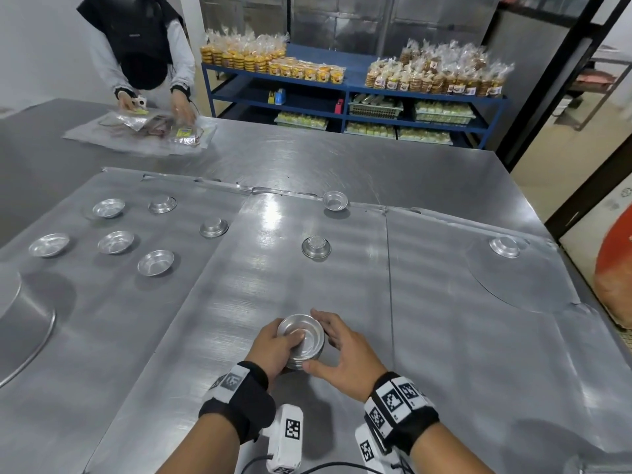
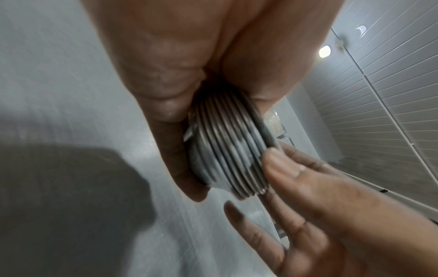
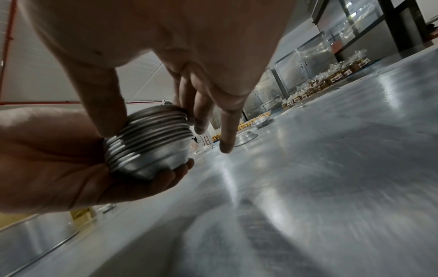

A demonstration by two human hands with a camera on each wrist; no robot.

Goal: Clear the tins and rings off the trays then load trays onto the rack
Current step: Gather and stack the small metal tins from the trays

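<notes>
Bare forearms, no sleeves. Each wrist carries a black fabric wrist strap point(image 1: 239, 401) — broad, snug, wrapped just behind the hand. Left hand point(image 1: 273, 347) and right hand point(image 1: 345, 354) ungloved, no rings or watch seen.

White square tags with black-and-white coded patterns are fixed on the straps: one on the left strap point(image 1: 231, 381), several side by side on the right strap point(image 1: 396, 401).

Under each wrist hangs a white boxy camera housing, also tagged — left housing point(image 1: 285, 436), right housing point(image 1: 367, 446). A thin black cable point(image 1: 328, 466) runs from the housings toward the body.
</notes>
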